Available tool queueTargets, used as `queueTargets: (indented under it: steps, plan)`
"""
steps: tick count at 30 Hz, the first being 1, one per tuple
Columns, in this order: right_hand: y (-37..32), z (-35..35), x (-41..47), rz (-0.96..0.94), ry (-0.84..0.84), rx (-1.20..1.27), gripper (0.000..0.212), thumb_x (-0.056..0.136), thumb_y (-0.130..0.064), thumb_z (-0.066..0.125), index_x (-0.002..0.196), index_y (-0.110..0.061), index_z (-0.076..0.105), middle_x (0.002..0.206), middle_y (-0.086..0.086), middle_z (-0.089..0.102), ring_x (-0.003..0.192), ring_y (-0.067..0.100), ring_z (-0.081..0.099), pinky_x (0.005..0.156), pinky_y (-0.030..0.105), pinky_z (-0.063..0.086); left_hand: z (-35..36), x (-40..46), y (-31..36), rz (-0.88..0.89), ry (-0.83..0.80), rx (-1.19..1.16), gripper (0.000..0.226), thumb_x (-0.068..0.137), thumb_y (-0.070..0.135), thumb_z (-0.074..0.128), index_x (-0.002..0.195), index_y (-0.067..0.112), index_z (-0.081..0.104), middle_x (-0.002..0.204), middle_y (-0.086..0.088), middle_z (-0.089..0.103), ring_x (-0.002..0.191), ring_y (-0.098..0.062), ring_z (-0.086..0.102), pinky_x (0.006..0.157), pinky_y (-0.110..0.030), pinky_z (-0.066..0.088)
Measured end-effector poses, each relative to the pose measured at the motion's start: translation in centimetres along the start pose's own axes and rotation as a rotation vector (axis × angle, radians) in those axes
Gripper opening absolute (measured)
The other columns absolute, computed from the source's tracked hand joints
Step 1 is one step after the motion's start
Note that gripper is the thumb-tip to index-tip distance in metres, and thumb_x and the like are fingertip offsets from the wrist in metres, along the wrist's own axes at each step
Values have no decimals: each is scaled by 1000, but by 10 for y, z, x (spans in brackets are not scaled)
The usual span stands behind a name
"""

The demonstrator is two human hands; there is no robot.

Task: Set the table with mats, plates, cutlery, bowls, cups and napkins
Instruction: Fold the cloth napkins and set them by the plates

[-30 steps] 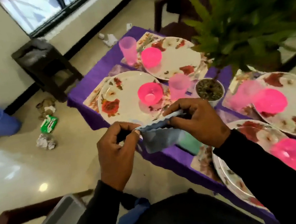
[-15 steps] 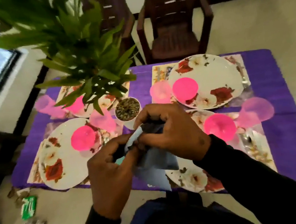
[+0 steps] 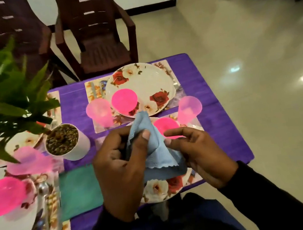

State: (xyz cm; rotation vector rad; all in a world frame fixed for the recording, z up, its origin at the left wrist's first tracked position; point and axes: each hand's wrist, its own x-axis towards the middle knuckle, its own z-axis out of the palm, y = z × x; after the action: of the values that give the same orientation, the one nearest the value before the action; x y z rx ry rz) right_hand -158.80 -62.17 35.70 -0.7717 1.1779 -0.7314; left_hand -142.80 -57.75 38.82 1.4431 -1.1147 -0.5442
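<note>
A glossy cream tiled floor [image 3: 253, 43] fills the right side of the room, catching bright spots of light, with a dark skirting board along the white far wall. Two dark brown plastic chairs [image 3: 95, 31] stand side by side at the far edge of the tabletop [image 3: 223, 128], which is covered in purple cloth. A leafy green plant [image 3: 2, 84] in a white pot [image 3: 74, 150] sits left of centre. Floral plates [image 3: 142, 83] lie on patterned mats [image 3: 165, 66], each carrying a bright pink bowl [image 3: 124, 100], with a translucent pink cup [image 3: 99, 112] beside each plate. A teal napkin [image 3: 79, 190] lies flat on the cloth near the front edge. Above the nearest plate, the left hand [image 3: 119, 169] pinches a light blue napkin [image 3: 151, 149] between thumb and fingers, while the right hand [image 3: 200, 152] grips its other side, fingers curled around the fabric.
</note>
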Motion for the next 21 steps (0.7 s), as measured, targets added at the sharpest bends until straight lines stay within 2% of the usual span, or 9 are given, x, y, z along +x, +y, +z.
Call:
queueTargets:
  steps: [3,4,6,8,11,15,17,19,21]
  plan:
    - [-6,-22,-3,-89,-30,2,47,64,-7,88,107,-9,70,77,15,64,65,22,59,53,26,44,17,-4,5,-19,26,-28,11,88,25,70,96,31,66,85,19,72,73,-5,69,63,-22,54]
    - [-10,-32,-2,-124,-43,-6,49,64,-3,87,109,-7,69,78,15,65,68,22,62,56,27,49,23,-4,8,-21,24,-19,12,89,25,70,98,30,66,87,21,72,76,-5,70,64,-21,54]
    - [-15,-51,1,-209,-75,-44,46,66,2,84,109,-5,69,85,21,68,79,25,66,70,33,56,38,-3,13,-20,-16,21,9,90,27,68,99,26,66,87,20,71,77,-4,69,65,-17,52]
    - [-19,-72,4,-286,-87,-81,42,70,7,82,108,-5,70,88,20,70,83,23,66,77,38,56,53,-3,17,-24,-64,69,9,92,29,66,96,22,68,83,14,70,75,-4,65,65,-17,49]
    - [-26,-110,11,-329,-69,-113,37,72,8,80,100,-12,69,81,10,70,78,19,66,72,32,56,86,-9,29,-102,-62,73,17,92,32,63,96,16,69,84,10,70,76,-4,64,67,-18,48]
    - [-34,-151,19,-387,-82,-140,32,71,10,81,87,-13,66,77,1,70,73,13,64,69,27,55,134,-32,45,-269,9,-76,22,89,35,61,92,15,68,88,-2,71,83,-14,65,74,-34,52]
    - [-38,-168,22,-396,-122,-141,24,76,7,79,87,-12,68,79,3,72,74,13,65,70,27,54,159,-44,49,-353,24,-137,23,91,33,62,92,11,67,91,-10,70,84,-19,62,76,-40,50]
    - [-40,-183,24,-361,-172,-93,19,82,4,75,89,-13,71,85,9,74,79,16,67,73,30,54,178,-51,49,-423,69,-165,19,98,26,62,98,8,68,95,-12,71,87,-19,64,78,-40,51]
    - [-42,-197,26,-332,-220,-75,22,83,7,69,92,-14,73,92,12,75,86,19,68,78,33,54,191,-57,51,-467,131,-163,18,101,22,56,102,8,68,97,-7,73,89,-13,68,78,-32,54]
